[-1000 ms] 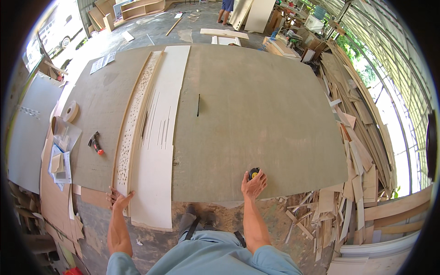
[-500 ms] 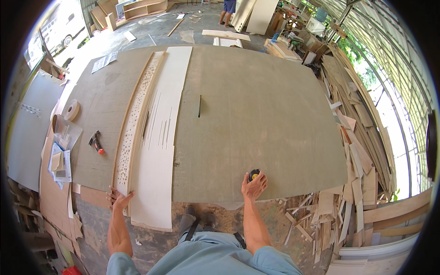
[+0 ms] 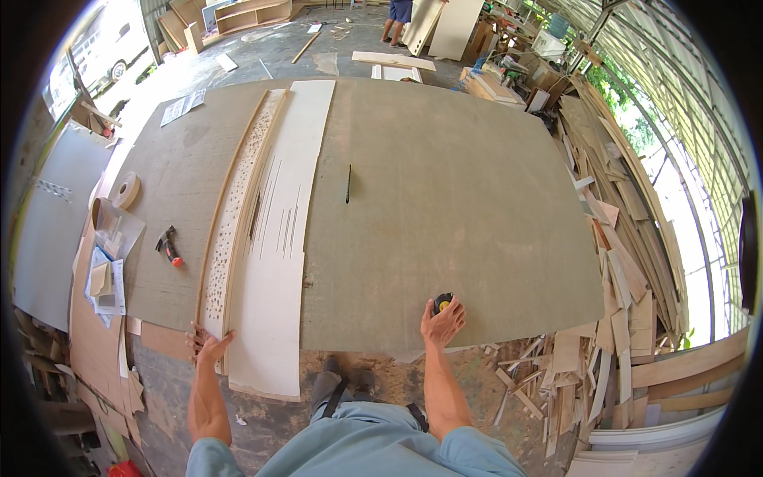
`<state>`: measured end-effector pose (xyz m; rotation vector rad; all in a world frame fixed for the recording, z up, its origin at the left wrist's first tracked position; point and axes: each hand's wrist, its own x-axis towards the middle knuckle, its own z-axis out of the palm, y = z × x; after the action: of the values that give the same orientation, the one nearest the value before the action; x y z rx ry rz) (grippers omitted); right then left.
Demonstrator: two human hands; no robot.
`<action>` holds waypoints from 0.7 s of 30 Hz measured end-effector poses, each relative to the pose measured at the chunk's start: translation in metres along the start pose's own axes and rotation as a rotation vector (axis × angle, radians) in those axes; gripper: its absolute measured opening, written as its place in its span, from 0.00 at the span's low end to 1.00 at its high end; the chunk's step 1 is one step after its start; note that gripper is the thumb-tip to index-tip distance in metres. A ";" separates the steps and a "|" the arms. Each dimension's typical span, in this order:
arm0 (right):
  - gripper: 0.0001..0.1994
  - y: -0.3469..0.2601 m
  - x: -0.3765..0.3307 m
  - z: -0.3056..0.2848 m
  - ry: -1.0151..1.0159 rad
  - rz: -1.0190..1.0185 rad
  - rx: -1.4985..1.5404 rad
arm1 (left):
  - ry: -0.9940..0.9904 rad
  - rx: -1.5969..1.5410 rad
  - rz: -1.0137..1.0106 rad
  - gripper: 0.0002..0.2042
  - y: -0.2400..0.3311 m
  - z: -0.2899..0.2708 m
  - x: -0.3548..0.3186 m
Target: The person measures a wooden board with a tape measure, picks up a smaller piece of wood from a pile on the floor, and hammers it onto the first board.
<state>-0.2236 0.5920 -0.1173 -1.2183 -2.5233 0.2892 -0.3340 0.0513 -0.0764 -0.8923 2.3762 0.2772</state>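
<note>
My left hand [image 3: 209, 345] spans the near end of a long, narrow wooden panel [image 3: 226, 222], fingers at its left edge and thumb at its right. This panel has raised side strips and a pale, hole-speckled face. Beneath or right beside it runs a longer white board [image 3: 266, 318] with thin dark lines, its near end jutting past the table. Over the near part of the table, my right hand [image 3: 443, 324] is closed round a black and yellow tape measure [image 3: 443, 304]. No drawn-out blade is visible.
On the large grey-brown tabletop [image 3: 445, 199] lie a hammer [image 3: 168, 246], a thin black rod [image 3: 348, 184], a tape roll [image 3: 125, 191] and papers [image 3: 183, 107]. Wood offcuts [image 3: 572, 358] crowd the right side. Beyond the table stands another person [image 3: 396, 17].
Both hands keep their holds in the same places. The whole view has shifted very slightly.
</note>
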 end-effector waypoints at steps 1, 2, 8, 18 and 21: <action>0.30 0.000 0.000 0.000 -0.001 0.002 0.003 | -0.004 -0.001 0.008 0.71 0.000 0.000 0.000; 0.30 0.001 0.000 0.000 -0.002 0.004 0.006 | 0.000 -0.001 0.008 0.71 0.000 0.000 0.001; 0.29 0.001 0.000 0.001 -0.021 0.017 -0.006 | 0.002 -0.011 0.013 0.71 0.001 0.000 0.000; 0.30 0.001 0.000 0.001 -0.017 0.011 0.015 | 0.006 -0.034 0.019 0.71 -0.001 0.002 0.001; 0.30 0.002 0.000 0.002 0.000 0.004 0.010 | 0.011 -0.010 0.003 0.70 0.001 0.002 0.001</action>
<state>-0.2228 0.5926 -0.1193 -1.2198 -2.5166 0.3017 -0.3341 0.0521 -0.0786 -0.8967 2.3885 0.2871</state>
